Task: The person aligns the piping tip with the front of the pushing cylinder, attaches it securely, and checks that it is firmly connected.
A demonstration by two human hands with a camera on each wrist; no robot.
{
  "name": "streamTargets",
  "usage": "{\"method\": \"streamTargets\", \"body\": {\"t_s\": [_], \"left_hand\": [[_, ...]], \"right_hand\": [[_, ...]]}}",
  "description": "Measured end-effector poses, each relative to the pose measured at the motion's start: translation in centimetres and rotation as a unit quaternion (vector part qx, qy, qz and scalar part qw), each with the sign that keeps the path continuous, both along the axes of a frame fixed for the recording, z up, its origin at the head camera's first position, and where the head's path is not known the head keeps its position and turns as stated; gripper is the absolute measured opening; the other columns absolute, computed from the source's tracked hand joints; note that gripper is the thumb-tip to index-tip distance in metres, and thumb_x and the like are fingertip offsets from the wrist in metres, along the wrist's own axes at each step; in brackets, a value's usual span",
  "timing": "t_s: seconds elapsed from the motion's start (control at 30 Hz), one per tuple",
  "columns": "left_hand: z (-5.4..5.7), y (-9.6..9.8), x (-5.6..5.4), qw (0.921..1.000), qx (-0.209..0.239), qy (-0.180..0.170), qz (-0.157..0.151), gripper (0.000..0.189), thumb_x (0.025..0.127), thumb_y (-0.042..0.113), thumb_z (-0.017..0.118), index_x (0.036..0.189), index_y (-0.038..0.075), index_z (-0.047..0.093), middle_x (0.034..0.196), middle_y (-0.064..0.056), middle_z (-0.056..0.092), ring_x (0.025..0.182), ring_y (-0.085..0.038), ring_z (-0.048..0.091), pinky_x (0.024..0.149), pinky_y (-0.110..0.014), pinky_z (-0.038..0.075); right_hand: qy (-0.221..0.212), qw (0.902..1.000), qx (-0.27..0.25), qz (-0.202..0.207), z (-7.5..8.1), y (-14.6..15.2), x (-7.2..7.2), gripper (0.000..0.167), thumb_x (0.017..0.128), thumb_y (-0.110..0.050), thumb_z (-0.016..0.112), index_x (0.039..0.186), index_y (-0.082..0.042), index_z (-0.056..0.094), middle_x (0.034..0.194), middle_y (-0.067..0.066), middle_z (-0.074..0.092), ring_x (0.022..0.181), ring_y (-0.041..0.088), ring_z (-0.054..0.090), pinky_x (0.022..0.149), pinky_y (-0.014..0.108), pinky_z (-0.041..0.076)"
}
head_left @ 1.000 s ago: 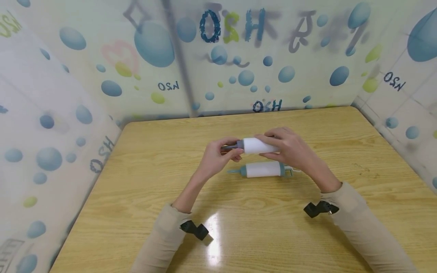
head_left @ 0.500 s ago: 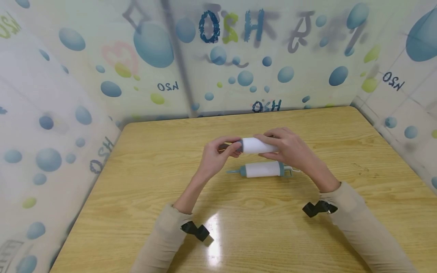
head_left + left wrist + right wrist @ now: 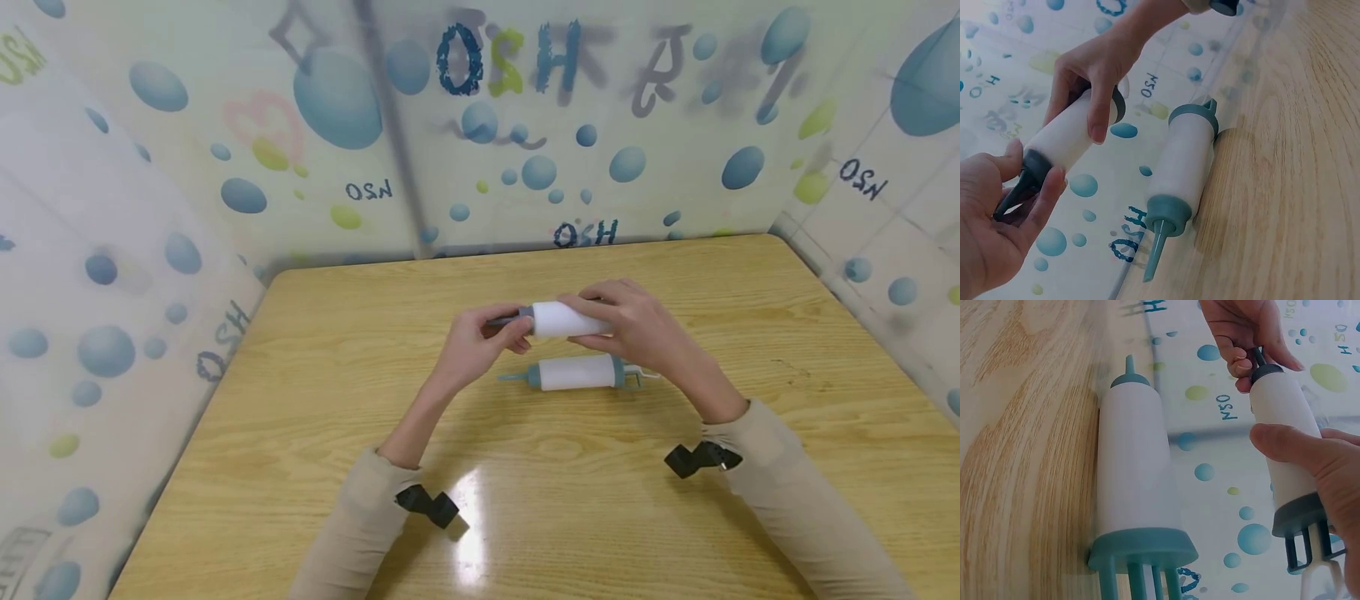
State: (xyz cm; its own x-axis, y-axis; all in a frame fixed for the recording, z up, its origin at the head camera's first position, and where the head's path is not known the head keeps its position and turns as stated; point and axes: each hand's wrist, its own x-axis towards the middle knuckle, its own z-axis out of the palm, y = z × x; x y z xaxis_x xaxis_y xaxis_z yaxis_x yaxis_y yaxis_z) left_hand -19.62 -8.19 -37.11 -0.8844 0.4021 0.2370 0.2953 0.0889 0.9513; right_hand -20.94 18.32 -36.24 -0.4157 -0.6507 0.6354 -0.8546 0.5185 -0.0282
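Note:
A syringe-like dispenser (image 3: 557, 319) with a white barrel, dark grey end caps and a narrow nozzle is held above the table between both hands. My right hand (image 3: 637, 325) grips the barrel, its thumb (image 3: 1282, 442) lying along the white side. At the other end, my left hand (image 3: 476, 342) pinches the dark grey nozzle cap (image 3: 1036, 169) between thumb and fingers, the slim nozzle running into the palm. A second dispenser (image 3: 577, 372), with teal caps and a thin teal nozzle (image 3: 1157, 250), lies on the table just nearer than the held one.
The wooden table (image 3: 337, 400) meets walls covered in blue and green bubble prints (image 3: 540, 171) at the back and both sides. Black wrist cameras (image 3: 703, 458) sit on both beige sleeves (image 3: 795, 483).
My left thumb and fingers have shifted around the grey nozzle cap, closing over it and then drawing back to show more of it. The right hand and the teal-capped dispenser stay put.

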Motion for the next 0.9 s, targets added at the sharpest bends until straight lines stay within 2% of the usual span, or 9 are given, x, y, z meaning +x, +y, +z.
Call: {"method": "streamTargets", "body": {"t_s": [0.07, 0.13, 0.23, 0.3, 0.33, 0.47, 0.53, 0.7, 0.9], "left_hand": [[0.01, 0.05, 0.0, 1.0, 0.005, 0.003, 0.002, 0.032, 0.101, 0.012, 0.064, 0.127, -0.007, 0.065, 0.101, -0.022, 0.073, 0.086, -0.045, 0.07, 0.076, -0.049, 0.061], [0.08, 0.09, 0.06, 0.9999, 0.007, 0.008, 0.005, 0.032, 0.101, 0.011, 0.064, 0.126, -0.008, 0.065, 0.1, -0.022, 0.073, 0.086, -0.049, 0.069, 0.077, -0.053, 0.06], [0.07, 0.15, 0.09, 0.9998, 0.005, 0.02, 0.005, 0.031, 0.099, 0.006, 0.065, 0.125, -0.01, 0.065, 0.099, -0.023, 0.073, 0.084, -0.047, 0.07, 0.077, -0.056, 0.059], [0.07, 0.18, 0.12, 0.9995, 0.001, 0.03, 0.006, 0.03, 0.098, 0.004, 0.065, 0.125, -0.01, 0.066, 0.099, -0.024, 0.073, 0.082, -0.047, 0.07, 0.076, -0.056, 0.059], [0.05, 0.2, 0.12, 0.9993, -0.002, 0.035, 0.008, 0.03, 0.098, 0.004, 0.065, 0.124, -0.01, 0.066, 0.099, -0.024, 0.073, 0.082, -0.046, 0.07, 0.075, -0.053, 0.06], [-0.05, 0.21, 0.11, 0.998, -0.012, 0.059, 0.018, 0.03, 0.097, 0.004, 0.067, 0.123, -0.01, 0.067, 0.1, -0.023, 0.073, 0.079, -0.041, 0.071, 0.071, -0.045, 0.062], [-0.1, 0.17, 0.12, 0.9972, -0.019, 0.07, 0.021, 0.03, 0.096, 0.004, 0.067, 0.123, -0.01, 0.067, 0.1, -0.022, 0.072, 0.076, -0.033, 0.072, 0.069, -0.042, 0.062], [-0.03, 0.09, 0.24, 0.9955, -0.032, 0.086, 0.023, 0.03, 0.095, 0.004, 0.068, 0.121, -0.011, 0.068, 0.099, -0.022, 0.072, 0.073, -0.023, 0.072, 0.068, -0.043, 0.062], [0.14, 0.18, 0.16, 0.9943, -0.049, 0.09, 0.029, 0.03, 0.095, 0.006, 0.069, 0.122, -0.01, 0.068, 0.1, -0.021, 0.072, 0.073, -0.023, 0.072, 0.069, -0.046, 0.062]], "right_hand": [[0.0, 1.0, 0.002, 0.002, 0.02, 0.03, 0.0, 0.057, 0.092, -0.049, 0.059, 0.128, -0.005, 0.069, 0.105, 0.019, 0.068, 0.09, 0.038, 0.065, 0.078, 0.055, 0.056], [-0.001, 1.0, 0.005, 0.002, 0.04, 0.0, 0.0, 0.056, 0.089, -0.045, 0.071, 0.127, -0.005, 0.07, 0.104, 0.018, 0.068, 0.089, 0.038, 0.065, 0.078, 0.054, 0.056], [-0.007, 0.9999, 0.01, -0.001, 0.07, -0.06, 0.03, 0.059, 0.075, -0.028, 0.09, 0.125, -0.004, 0.071, 0.103, 0.018, 0.069, 0.089, 0.037, 0.065, 0.078, 0.053, 0.057], [-0.012, 0.9999, 0.012, -0.002, 0.14, -0.14, 0.08, 0.063, 0.068, -0.018, 0.095, 0.124, -0.003, 0.071, 0.102, 0.018, 0.07, 0.089, 0.037, 0.065, 0.077, 0.053, 0.057], [-0.015, 0.9998, 0.012, -0.003, 0.16, -0.15, 0.1, 0.063, 0.067, -0.017, 0.095, 0.124, -0.003, 0.071, 0.102, 0.017, 0.07, 0.089, 0.036, 0.066, 0.077, 0.052, 0.057], [-0.032, 0.9994, 0.013, -0.002, 0.26, -0.28, 0.13, 0.06, 0.07, -0.018, 0.094, 0.124, -0.003, 0.071, 0.103, 0.017, 0.071, 0.09, 0.036, 0.066, 0.078, 0.052, 0.057], [-0.043, 0.999, 0.014, 0.0, 0.31, -0.36, 0.12, 0.059, 0.071, -0.019, 0.093, 0.123, -0.002, 0.072, 0.103, 0.017, 0.072, 0.091, 0.036, 0.067, 0.078, 0.052, 0.057], [-0.088, 0.9959, 0.017, 0.006, 0.52, -0.53, 0.1, 0.057, 0.074, -0.017, 0.092, 0.124, 0.0, 0.071, 0.104, 0.017, 0.073, 0.091, 0.035, 0.067, 0.076, 0.05, 0.057], [-0.148, 0.9888, 0.018, 0.007, 0.61, -0.51, -0.23, 0.055, 0.077, -0.016, 0.09, 0.126, 0.001, 0.069, 0.106, 0.019, 0.072, 0.091, 0.034, 0.067, 0.073, 0.047, 0.058]]}}
